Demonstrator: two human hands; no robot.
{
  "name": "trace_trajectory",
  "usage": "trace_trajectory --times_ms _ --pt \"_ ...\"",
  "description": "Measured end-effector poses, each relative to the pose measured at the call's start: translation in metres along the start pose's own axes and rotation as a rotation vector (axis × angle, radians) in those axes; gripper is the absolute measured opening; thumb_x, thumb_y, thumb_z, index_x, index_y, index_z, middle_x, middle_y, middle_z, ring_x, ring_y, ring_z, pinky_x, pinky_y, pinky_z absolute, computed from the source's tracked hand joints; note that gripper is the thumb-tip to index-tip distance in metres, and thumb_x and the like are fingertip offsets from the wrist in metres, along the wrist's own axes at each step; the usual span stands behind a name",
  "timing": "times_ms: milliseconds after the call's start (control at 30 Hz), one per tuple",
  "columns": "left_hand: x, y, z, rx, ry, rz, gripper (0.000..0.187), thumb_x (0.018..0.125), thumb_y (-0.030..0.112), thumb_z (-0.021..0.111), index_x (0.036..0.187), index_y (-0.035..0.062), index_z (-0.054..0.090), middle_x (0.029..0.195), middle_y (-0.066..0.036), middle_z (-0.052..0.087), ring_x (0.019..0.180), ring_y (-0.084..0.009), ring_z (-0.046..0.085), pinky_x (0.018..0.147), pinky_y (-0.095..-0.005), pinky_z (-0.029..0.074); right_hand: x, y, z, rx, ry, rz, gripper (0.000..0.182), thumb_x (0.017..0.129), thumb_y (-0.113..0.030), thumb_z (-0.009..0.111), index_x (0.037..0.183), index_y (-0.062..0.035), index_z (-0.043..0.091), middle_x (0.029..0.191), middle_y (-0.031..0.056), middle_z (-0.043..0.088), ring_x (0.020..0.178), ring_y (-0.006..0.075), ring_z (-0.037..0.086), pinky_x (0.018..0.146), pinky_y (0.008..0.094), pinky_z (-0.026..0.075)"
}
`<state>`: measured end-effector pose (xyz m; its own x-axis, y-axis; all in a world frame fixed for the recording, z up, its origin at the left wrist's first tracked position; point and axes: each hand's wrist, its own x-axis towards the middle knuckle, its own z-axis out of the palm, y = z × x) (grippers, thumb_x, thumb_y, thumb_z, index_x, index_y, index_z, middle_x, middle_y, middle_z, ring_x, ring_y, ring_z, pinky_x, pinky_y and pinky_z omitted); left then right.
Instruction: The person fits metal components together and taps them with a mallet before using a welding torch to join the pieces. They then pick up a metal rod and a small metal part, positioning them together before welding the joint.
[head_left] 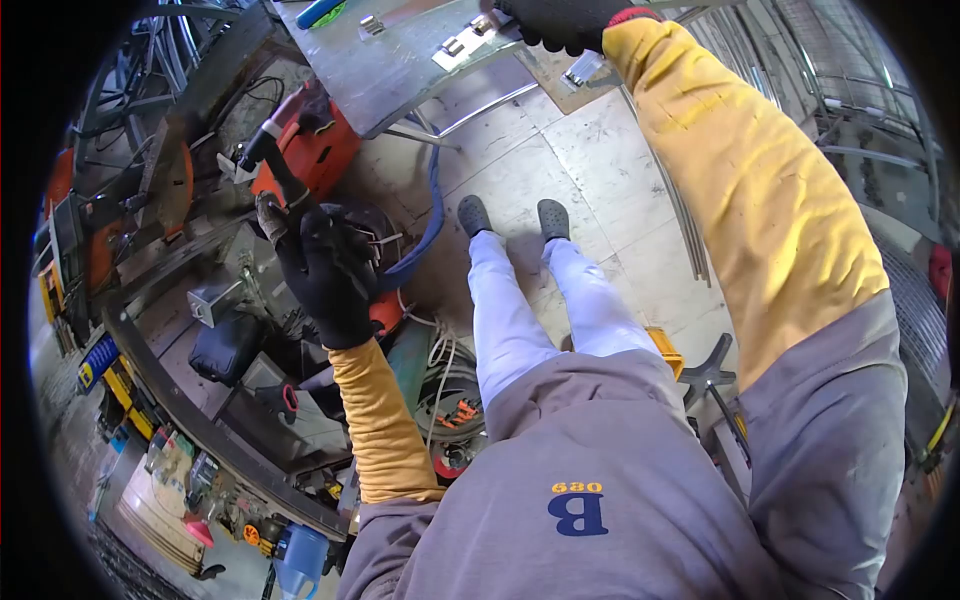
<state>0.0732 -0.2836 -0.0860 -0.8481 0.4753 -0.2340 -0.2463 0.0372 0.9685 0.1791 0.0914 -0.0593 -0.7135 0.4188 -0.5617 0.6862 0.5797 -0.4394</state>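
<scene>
One hammer [262,143] in our left hand [330,275], metal fittings on the table.
Our left glove is closed around the hammer, out to the side of the table [375,88]. Our right hand [566,22] is partly cut off, beside a fitting [462,48]; we cannot tell whether it grips anything. A smaller fitting [372,26] lies apart. Both look already shaped; whether either is fastened, or how much work remains, we cannot tell.
</scene>
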Motion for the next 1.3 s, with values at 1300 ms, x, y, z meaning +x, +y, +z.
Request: trace_trajectory --times_ms 1300 --pt "0.102 0.000 0.104 0.061 -0.146 0.008 0.019 0.106 0.011 0.052 0.119 0.0005 0.062 0.087 -0.005 0.069 0.066 -0.0093 0.059 0.058 -0.0285 0.049 -0.038 0.032 0.050 0.816 0.865 0.085 0.030 0.096 -0.022 0.073 0.119 -0.0032 0.073 0.101 0.0061 0.075 0.077 0.0117 0.069 0.072 0.0279 0.056"
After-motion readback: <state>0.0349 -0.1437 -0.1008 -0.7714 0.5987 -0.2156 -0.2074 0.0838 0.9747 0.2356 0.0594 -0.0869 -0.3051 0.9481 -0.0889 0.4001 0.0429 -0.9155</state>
